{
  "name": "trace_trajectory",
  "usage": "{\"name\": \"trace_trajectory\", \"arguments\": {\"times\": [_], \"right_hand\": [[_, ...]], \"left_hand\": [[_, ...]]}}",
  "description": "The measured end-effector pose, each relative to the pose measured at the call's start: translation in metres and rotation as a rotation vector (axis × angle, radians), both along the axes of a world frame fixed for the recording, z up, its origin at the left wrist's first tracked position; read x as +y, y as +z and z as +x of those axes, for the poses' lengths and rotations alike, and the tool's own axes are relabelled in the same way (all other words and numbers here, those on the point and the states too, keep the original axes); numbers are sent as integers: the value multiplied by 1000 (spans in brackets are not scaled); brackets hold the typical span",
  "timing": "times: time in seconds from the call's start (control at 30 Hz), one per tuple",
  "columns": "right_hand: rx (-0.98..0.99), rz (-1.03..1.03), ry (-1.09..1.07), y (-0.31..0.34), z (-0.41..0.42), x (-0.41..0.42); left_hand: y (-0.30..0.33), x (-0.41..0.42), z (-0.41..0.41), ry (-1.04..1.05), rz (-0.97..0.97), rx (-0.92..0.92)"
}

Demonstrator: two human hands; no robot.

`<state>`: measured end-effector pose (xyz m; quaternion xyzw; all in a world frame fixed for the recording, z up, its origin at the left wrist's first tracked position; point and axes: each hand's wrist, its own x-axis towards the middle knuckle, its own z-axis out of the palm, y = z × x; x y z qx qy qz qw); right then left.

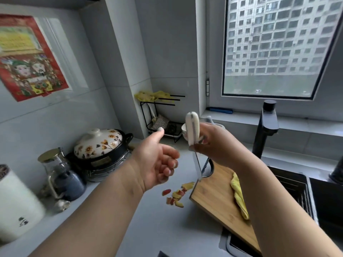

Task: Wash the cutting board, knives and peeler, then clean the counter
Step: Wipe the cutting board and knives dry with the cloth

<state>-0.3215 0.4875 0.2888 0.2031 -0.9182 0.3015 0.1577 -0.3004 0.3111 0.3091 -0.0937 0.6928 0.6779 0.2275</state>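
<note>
My right hand grips white-handled utensils upright above the counter, handles up; a thin knife blade and a second dark blade point down toward the board. Whether the peeler is among them I cannot tell. My left hand hovers just to the left, palm up, fingers loosely curled, holding nothing. A wooden cutting board lies partly over the sink edge, with a yellow cloth on it. Red and yellow peel scraps lie on the grey counter beside the board.
A black faucet rises over the dark sink at right. A flowered clay pot, a glass jar and a white canister line the left wall. A black wire rack stands in the corner.
</note>
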Motion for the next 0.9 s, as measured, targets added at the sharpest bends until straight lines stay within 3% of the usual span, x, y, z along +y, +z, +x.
{"name": "trace_trajectory", "arguments": {"times": [0.4,0.7,0.9], "right_hand": [[-51,-364,173,39,8,-132],[-97,-687,381,48,11,-267],[-69,-871,507,60,17,-358]], "left_hand": [[-30,-158,29,559,-242,242],[-49,-305,78,880,-408,298],[-48,-379,108,894,-537,294]]}}
